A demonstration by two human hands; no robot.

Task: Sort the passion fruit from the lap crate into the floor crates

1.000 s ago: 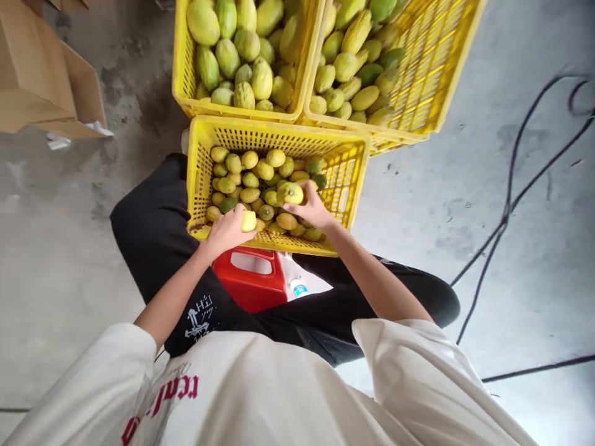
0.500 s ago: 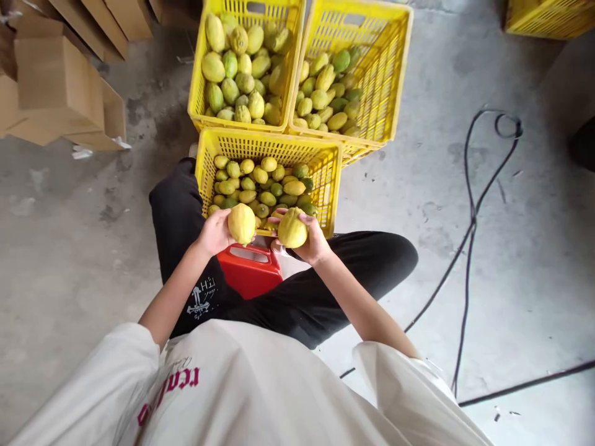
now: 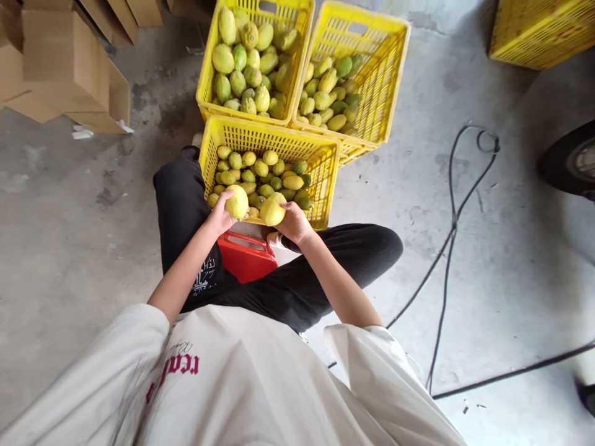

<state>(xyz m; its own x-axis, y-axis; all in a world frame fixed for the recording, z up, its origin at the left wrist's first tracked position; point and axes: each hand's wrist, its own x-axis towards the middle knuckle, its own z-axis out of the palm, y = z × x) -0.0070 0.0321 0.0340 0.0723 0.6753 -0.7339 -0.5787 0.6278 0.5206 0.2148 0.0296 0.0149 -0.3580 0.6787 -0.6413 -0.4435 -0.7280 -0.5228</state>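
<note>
My left hand [image 3: 219, 215] is closed round a yellow fruit [image 3: 238, 201]. My right hand [image 3: 294, 224] grips a second yellow fruit [image 3: 273, 210]. Both fruits are held side by side over the near edge of a yellow crate [image 3: 325, 179] that holds several small yellow and green fruits. I sit on a red stool [image 3: 245, 257] with my legs in black trousers on either side of the crate.
Two more yellow crates stand behind: the far left crate [image 3: 204, 80] with large fruits, the far right crate [image 3: 390, 80] part full. Cardboard boxes [image 3: 65, 68] lie at the upper left. Black cables [image 3: 446, 248] run across the concrete floor on the right. Another yellow crate [image 3: 539, 31] and a tyre [image 3: 567, 164] sit at the right.
Both hands lifted a fruit each out of the near crate and now hold them together over its near edge. The view pulled back and shifted.
</note>
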